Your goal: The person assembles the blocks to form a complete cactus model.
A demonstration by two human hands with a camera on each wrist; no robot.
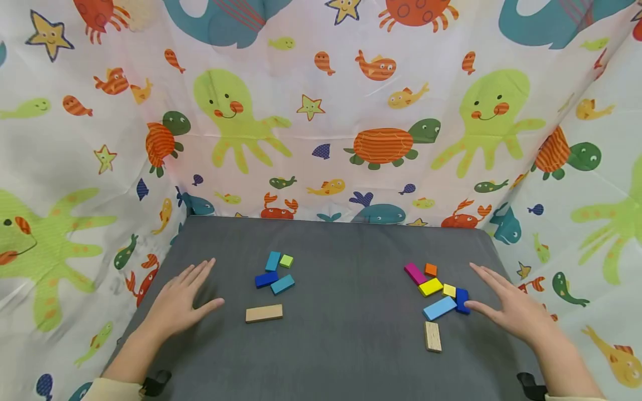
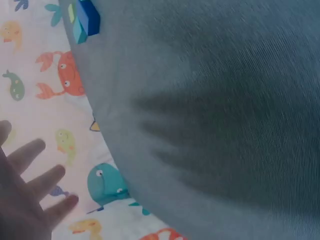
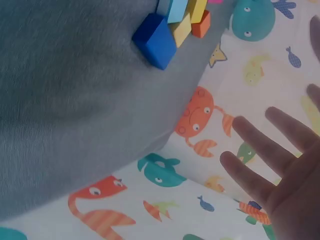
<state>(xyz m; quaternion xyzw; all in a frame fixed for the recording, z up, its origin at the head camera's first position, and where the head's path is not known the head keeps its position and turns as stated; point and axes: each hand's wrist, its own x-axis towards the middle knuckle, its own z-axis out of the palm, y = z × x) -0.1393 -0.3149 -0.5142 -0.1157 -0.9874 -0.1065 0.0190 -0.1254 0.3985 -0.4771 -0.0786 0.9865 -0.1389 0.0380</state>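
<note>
My left hand [image 1: 181, 301] hovers with straight fingers over the left side of the grey table, holding nothing. To its right lie two teal blocks [image 1: 273, 261], a dark blue block [image 1: 266, 279], a small green block [image 1: 286, 261] and, nearer, a plain wooden block [image 1: 264, 313]. My right hand [image 1: 516, 306], fingers straight and thumb apart, is beside the right cluster. Its thumb tip appears close to a blue block [image 1: 462, 301]; the head view cannot tell whether they touch. Around that block are a light blue block [image 1: 439, 308], yellow blocks [image 1: 430, 287], an orange block [image 1: 431, 269], a magenta block [image 1: 414, 273] and a wooden block [image 1: 433, 337].
The grey table [image 1: 351, 356] has its far edge against a white curtain [image 1: 311, 184] printed with sea animals, which also covers both sides. A dark strap [image 1: 156, 383] is at the left wrist, another strap [image 1: 531, 385] at the right.
</note>
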